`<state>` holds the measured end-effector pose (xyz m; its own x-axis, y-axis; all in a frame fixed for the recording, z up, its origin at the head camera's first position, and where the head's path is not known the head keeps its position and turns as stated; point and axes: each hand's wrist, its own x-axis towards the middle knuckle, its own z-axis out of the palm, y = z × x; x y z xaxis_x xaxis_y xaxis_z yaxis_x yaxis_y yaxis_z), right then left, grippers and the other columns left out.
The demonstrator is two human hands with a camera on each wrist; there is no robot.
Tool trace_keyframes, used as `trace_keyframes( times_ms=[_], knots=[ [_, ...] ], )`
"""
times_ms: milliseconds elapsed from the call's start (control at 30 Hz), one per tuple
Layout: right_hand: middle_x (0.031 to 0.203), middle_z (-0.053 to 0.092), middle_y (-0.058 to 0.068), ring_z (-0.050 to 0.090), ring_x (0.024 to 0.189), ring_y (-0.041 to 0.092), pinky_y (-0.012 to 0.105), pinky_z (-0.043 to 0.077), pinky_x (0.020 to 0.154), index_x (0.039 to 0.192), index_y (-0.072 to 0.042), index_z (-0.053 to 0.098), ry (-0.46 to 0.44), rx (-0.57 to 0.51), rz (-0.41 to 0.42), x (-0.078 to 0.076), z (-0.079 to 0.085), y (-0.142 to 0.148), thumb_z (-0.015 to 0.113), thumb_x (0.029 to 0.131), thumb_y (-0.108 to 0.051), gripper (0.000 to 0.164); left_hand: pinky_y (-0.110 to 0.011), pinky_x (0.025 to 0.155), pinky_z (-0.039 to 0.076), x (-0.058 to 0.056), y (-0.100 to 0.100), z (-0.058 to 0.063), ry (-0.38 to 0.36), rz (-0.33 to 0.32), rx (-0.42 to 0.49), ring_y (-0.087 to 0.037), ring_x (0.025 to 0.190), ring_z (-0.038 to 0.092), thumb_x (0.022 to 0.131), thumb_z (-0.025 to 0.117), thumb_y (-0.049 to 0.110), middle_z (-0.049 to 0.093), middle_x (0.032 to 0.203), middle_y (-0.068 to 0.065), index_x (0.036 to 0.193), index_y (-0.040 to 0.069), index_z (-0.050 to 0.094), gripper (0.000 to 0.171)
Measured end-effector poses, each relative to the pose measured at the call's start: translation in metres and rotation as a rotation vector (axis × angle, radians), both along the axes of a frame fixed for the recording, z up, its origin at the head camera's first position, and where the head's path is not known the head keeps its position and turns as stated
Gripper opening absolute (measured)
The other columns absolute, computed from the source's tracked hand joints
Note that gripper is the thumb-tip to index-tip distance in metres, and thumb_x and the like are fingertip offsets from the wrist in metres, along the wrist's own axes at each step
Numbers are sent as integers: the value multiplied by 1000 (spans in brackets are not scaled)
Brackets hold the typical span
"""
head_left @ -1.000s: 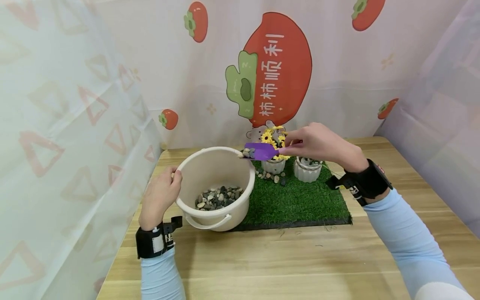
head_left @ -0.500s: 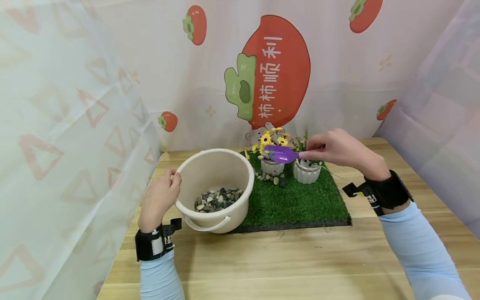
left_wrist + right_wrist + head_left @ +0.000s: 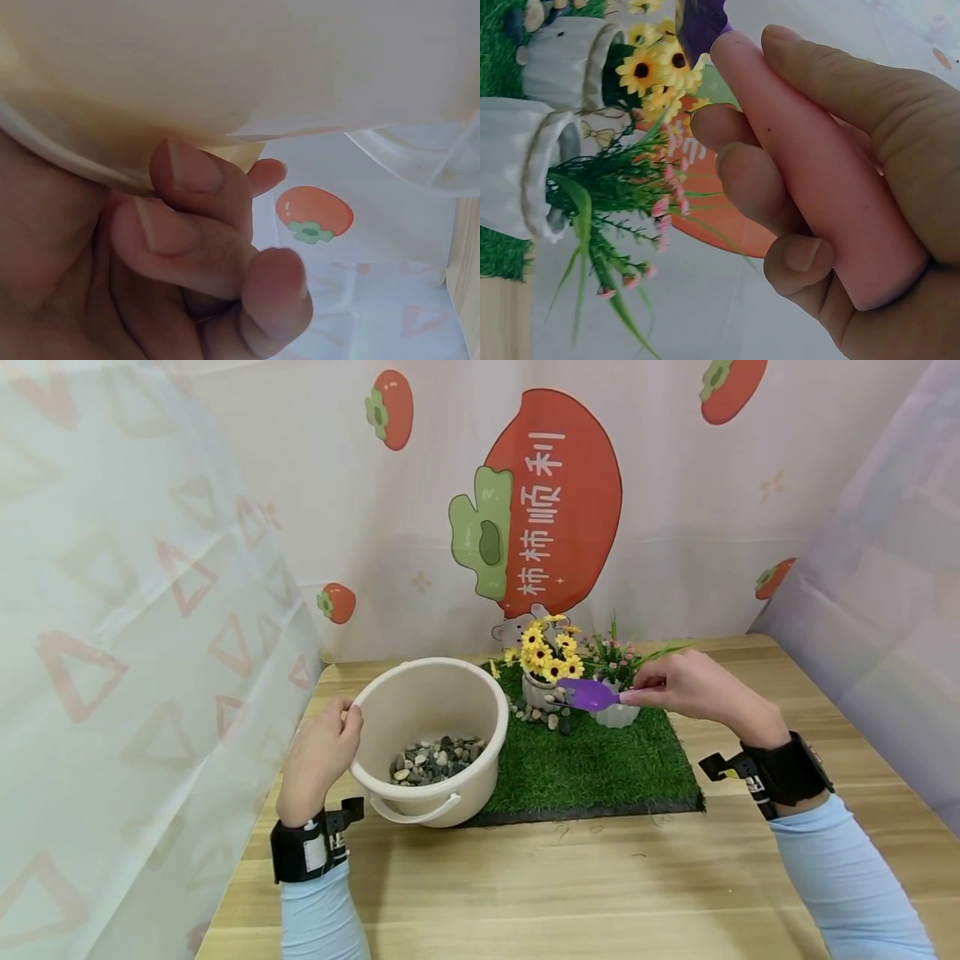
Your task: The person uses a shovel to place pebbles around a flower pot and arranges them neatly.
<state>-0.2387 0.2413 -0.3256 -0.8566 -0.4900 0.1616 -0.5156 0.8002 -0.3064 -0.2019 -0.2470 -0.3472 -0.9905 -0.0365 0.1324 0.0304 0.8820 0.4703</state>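
Observation:
My left hand (image 3: 318,760) grips the rim of a cream bucket (image 3: 480,789) on its left side; in the left wrist view the fingers (image 3: 199,240) curl under the rim. Grey and tan pebbles (image 3: 435,760) cover the bucket's floor. With my right hand (image 3: 697,693) I hold a small purple shovel (image 3: 588,695) by its pink handle (image 3: 810,165). A few pebbles lie at the blade's tip, which is over the turf in front of the white pot (image 3: 536,692) of yellow flowers (image 3: 551,652). The blade partly covers a second white pot (image 3: 618,717) with pink flowers (image 3: 611,656).
A green turf mat (image 3: 592,768) lies on the wooden table (image 3: 540,885), right of the bucket. Loose pebbles (image 3: 536,712) sit on the mat by the yellow flowers' pot. Printed curtains (image 3: 420,510) stand behind and at both sides.
My right hand has carried the shovel with its pebbles from the bucket's rim to the right, then lower, past the yellow flowers. My left hand stays on the rim.

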Motion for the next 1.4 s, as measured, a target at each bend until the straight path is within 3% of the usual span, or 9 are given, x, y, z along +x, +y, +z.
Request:
trace_keyframes(
  times_ms=[300, 533, 767, 1000, 1400],
  knots=[
    [72, 52, -7, 40, 62, 9, 29, 32, 63, 77, -26, 64, 19, 72, -13, -6, -11, 7, 67, 93, -31, 17, -30, 56, 41, 0, 1, 1, -9, 11, 0, -27, 78, 65, 105, 25, 38, 69, 105, -18, 135, 5, 52, 52],
    [75, 55, -7, 43, 62, 9, 29, 34, 63, 83, -22, 68, 23, 108, -23, -12, -19, 11, 68, 92, -28, 12, -30, 55, 41, 1, 0, -1, -4, 13, 4, -26, 76, 66, 105, 25, 38, 69, 104, -18, 135, 5, 52, 52],
    [63, 45, -4, 36, 56, 11, 29, 25, 57, 73, -21, 60, 21, 178, -54, -15, -9, 6, 67, 93, -27, 22, -30, 54, 42, 0, 0, -3, 15, 13, -2, -27, 75, 66, 105, 25, 39, 70, 102, -18, 133, 5, 54, 52],
    [63, 48, -4, 39, 55, 12, 29, 25, 55, 75, -19, 64, 28, 226, -83, -15, -1, 2, 68, 92, -24, 17, -30, 53, 40, -2, 1, -3, 22, 12, -3, -26, 72, 64, 105, 26, 39, 70, 100, -17, 133, 5, 54, 52],
    [62, 45, -1, 38, 55, 14, 29, 24, 54, 71, -18, 56, 66, 287, -126, -8, 8, -5, 70, 90, -22, 24, -30, 52, 41, -3, 0, -4, 19, 10, -6, -26, 71, 64, 105, 25, 40, 70, 101, -18, 134, 5, 53, 54]
  ],
)
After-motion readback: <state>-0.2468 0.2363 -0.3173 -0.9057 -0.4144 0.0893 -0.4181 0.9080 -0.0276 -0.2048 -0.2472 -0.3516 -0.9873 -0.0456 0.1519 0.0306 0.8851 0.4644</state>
